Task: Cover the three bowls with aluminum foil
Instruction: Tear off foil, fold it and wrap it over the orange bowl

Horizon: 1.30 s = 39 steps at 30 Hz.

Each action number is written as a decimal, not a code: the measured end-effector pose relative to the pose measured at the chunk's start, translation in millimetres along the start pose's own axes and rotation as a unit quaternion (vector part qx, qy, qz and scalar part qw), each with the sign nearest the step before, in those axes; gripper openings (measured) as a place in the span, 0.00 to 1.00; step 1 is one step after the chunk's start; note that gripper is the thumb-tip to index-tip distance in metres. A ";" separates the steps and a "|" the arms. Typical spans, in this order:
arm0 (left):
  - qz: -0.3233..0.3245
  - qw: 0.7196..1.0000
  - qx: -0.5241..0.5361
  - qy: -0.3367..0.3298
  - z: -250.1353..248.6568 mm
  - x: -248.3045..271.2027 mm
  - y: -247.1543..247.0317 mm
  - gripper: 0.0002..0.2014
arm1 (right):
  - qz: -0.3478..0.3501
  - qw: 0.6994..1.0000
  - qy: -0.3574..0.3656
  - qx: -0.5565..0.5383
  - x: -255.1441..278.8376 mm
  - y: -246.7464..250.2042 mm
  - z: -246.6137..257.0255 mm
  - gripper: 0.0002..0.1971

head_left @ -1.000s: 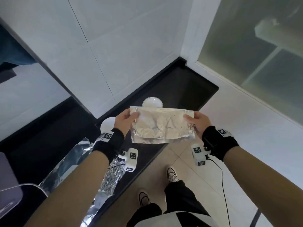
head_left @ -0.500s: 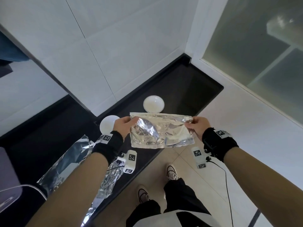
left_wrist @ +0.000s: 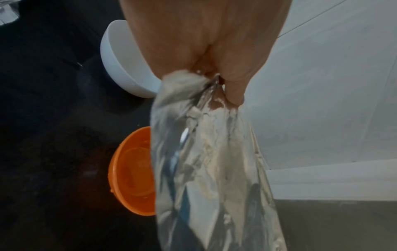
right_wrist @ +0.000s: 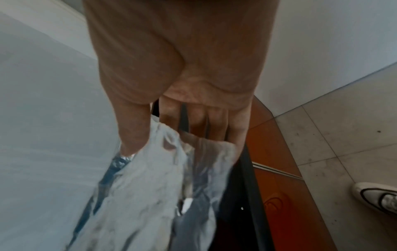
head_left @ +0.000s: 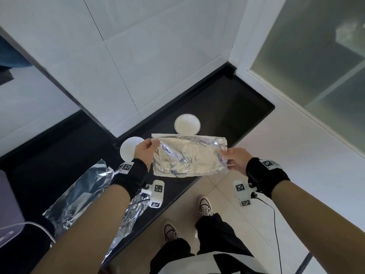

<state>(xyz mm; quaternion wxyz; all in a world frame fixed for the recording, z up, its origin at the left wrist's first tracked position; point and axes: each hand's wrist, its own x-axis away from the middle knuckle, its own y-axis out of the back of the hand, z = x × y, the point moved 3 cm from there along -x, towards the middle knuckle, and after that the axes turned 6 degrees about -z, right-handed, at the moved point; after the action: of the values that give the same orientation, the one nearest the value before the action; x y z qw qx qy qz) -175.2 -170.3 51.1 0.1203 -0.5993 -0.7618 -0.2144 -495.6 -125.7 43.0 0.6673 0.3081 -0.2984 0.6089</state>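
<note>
- Since earlier, crinkled silver aluminum foil sheet (head_left: pixel 189 156) sits lower, toward counter.
- Left hand (head_left: pixel 145 153) and right hand (head_left: pixel 235 160) each pinch one end, sheet taut above round orange plastic bowl (left_wrist: pixel 131 171).
- Both white ceramic bowls uncovered.
- Centre over orange rim, lower level, then crimp edges.

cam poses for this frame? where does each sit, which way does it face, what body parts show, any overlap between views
Head: on the head, facing down at the black counter; shows both forearms, left hand, right hand, legs, shoes.
Left wrist: looks along the left hand at the foil sheet, white bowl and orange bowl.
Right wrist: looks along the right hand at the foil sheet, floor and a shoe.
Shared: all three see the foil sheet; head and left wrist share the white bowl.
</note>
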 end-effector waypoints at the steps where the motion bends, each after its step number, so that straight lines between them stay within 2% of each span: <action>1: -0.008 1.000 0.000 -0.003 1.1 -0.6 1.4 0.09 | 0.010 1.000 -0.012 0.014 0.1 -2.5 -1.3 0.14; 3: -0.022 1.000 0.007 0.000 4.9 -2.3 4.6 0.10 | 0.024 0.999 -0.016 0.033 -0.2 -7.3 -2.2 0.16; 7: -0.033 0.999 0.009 -0.004 10.6 -3.7 7.9 0.08 | 0.010 0.997 0.029 0.073 -4.2 -8.3 -2.0 0.08; 12: -0.041 0.999 0.010 -0.020 10.1 -6.8 12.1 0.08 | -0.064 0.978 0.114 0.163 -7.2 -3.8 1.6 0.11; 17: -0.020 0.998 0.062 -0.013 7.7 -4.7 9.3 0.11 | -0.059 0.979 0.142 0.137 -1.9 -3.2 4.9 0.10; 20: -0.003 0.998 0.063 0.005 6.2 -2.2 9.1 0.18 | -0.048 0.977 0.177 0.113 5.1 -5.8 9.3 0.20; 24: 0.047 0.998 0.037 0.028 8.3 4.6 3.3 0.44 | -0.063 0.977 0.184 0.082 9.9 -8.8 9.7 0.28; 25: 0.045 0.997 0.045 0.051 10.7 6.0 1.3 0.47 | -0.075 0.978 0.183 0.070 11.0 -8.8 8.0 0.28; 27: 0.037 0.985 0.118 0.117 12.9 13.9 -4.0 0.43 | -0.101 0.978 0.179 0.037 12.9 -9.5 2.6 0.26; 30: 0.066 0.974 0.168 0.139 14.2 30.4 -17.6 0.20 | -0.118 0.981 0.149 -0.041 12.9 -16.1 -11.6 0.24; 31: 0.083 0.973 0.165 0.138 15.4 35.9 -23.8 0.16 | -0.116 0.982 0.142 -0.050 13.5 -19.7 -16.3 0.24; 35: 0.117 0.978 0.096 0.143 23.4 47.0 -48.0 0.09 | -0.087 0.987 0.133 0.007 14.2 -32.4 -33.9 0.21; 39: 0.106 0.983 0.066 0.133 24.1 48.2 -52.7 0.12 | -0.040 0.992 0.119 0.020 20.8 -39.8 -40.9 0.19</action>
<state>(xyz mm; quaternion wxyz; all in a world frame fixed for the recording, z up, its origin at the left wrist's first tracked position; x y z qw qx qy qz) -236.4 -127.4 41.5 0.2815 -0.6337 -0.6838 -0.2272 -453.3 -83.7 31.3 0.7153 0.2585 -0.1919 0.6202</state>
